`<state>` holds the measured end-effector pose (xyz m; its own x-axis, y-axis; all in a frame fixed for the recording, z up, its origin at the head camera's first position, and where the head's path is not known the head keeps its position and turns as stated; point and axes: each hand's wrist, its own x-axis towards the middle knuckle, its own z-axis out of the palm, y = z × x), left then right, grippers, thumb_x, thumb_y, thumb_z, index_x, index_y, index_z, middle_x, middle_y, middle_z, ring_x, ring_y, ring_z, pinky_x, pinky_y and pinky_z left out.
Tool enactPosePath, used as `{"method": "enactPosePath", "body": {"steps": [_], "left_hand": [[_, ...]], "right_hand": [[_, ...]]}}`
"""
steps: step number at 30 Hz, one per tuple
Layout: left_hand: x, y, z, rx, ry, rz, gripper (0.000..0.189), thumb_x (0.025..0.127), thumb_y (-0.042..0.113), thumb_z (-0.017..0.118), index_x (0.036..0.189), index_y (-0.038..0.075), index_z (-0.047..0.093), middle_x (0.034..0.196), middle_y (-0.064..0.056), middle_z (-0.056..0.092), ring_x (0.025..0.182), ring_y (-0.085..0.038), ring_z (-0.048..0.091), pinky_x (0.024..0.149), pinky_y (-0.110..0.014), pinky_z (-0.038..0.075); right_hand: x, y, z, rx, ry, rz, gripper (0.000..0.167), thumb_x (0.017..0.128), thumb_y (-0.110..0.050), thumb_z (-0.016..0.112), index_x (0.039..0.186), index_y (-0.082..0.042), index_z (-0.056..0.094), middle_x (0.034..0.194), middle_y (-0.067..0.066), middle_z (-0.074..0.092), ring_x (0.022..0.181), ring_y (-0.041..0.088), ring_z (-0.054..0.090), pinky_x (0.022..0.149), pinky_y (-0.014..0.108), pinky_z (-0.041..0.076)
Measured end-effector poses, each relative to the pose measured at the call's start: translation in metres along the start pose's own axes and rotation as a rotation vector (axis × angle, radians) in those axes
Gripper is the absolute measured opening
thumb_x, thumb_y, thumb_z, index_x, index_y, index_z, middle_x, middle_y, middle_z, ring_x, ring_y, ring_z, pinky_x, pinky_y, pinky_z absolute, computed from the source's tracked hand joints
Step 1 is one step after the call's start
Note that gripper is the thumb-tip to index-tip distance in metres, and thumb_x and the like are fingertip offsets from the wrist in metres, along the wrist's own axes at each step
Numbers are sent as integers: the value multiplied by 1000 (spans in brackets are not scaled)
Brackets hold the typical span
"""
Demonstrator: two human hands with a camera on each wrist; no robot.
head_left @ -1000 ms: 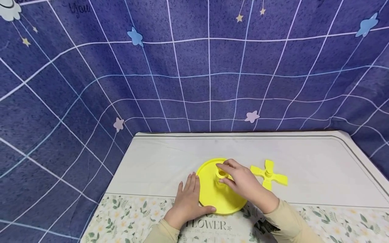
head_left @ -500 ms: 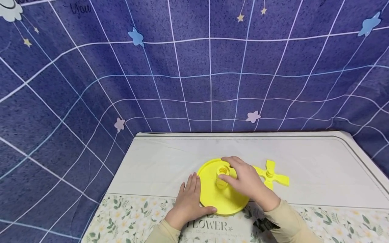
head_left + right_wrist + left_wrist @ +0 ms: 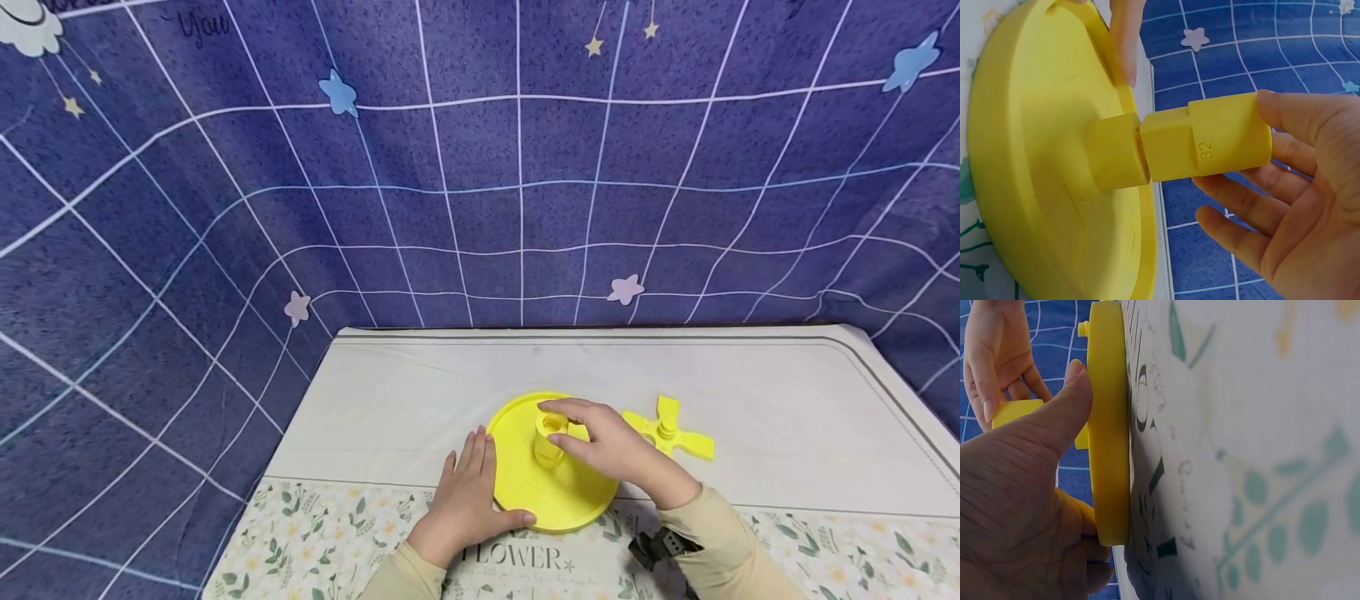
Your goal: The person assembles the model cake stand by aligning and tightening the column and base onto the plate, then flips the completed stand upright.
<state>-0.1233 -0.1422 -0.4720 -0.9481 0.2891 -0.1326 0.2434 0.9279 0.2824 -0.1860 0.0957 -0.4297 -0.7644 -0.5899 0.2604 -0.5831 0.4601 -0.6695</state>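
A round yellow tray-like base [image 3: 528, 492] with a raised rim and a short central post [image 3: 1116, 153] lies flat on the table. On the post stands a yellow hollow piece [image 3: 1229, 134] marked "32", upright, with a ridged opening on top; a thin seam separates it from the post. My right hand [image 3: 611, 442] holds this piece near its top, thumb on one side and fingers on the other. My left hand [image 3: 468, 500] presses the base's left rim with nearly straight fingers, its thumb resting along the front rim.
A yellow four-bladed piece [image 3: 667, 429] with a central stub lies right of the base. The table [image 3: 405, 375] has a white far part and a flowered near part. Behind it hangs a blue gridded curtain [image 3: 480, 217]. A black strap [image 3: 663, 546] sits at the right wrist.
My right fingers spread away from the hollow piece half a second ago and now grip it again, with the wrist turned. My left hand and the base stay almost in place.
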Motion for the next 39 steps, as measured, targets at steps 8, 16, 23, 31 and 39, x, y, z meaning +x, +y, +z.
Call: {"method": "enactPosePath", "body": {"steps": [8, 16, 23, 31, 39], "left_hand": [[0, 0, 1, 12, 1, -2, 124, 75, 80, 57, 153, -7, 15, 160, -23, 8, 148, -35, 8, 115, -57, 12], [-1, 3, -4, 16, 1, 0, 122, 76, 78, 59, 152, -8, 16, 159, -24, 10, 147, -36, 10, 115, -56, 13], [0, 4, -3, 9, 2, 8, 122, 76, 77, 60, 152, -8, 16, 159, -25, 10, 147, -37, 10, 115, -58, 12], [0, 2, -2, 25, -5, 2, 122, 76, 78, 58, 152, -7, 16, 160, -24, 9, 147, -36, 10, 114, -59, 12], [-2, 2, -2, 24, -5, 0, 123, 75, 78, 58, 152, -7, 16, 160, -23, 9, 148, -35, 10, 114, -60, 11]], "right_hand": [[0, -6, 11, -79, 146, 90, 46, 86, -34, 75, 124, -10, 65, 120, 4, 67, 99, 21, 64, 86, 42, 53], [-1, -8, 23, -189, 295, 116, 47, 77, -40, 82, 112, -14, 64, 96, -2, 70, 83, 17, 65, 73, 34, 53], [-4, -5, 13, -35, 180, 8, 50, 93, -30, 67, 137, -10, 54, 136, 11, 56, 112, 31, 60, 89, 48, 51], [-3, -1, 5, 20, 3, -19, 42, 98, -20, 58, 138, -6, 54, 138, 11, 56, 123, 32, 54, 96, 48, 48], [-2, -6, 14, -15, 125, 126, 47, 89, -31, 73, 128, -9, 62, 125, 5, 65, 102, 23, 64, 90, 44, 51]]}}
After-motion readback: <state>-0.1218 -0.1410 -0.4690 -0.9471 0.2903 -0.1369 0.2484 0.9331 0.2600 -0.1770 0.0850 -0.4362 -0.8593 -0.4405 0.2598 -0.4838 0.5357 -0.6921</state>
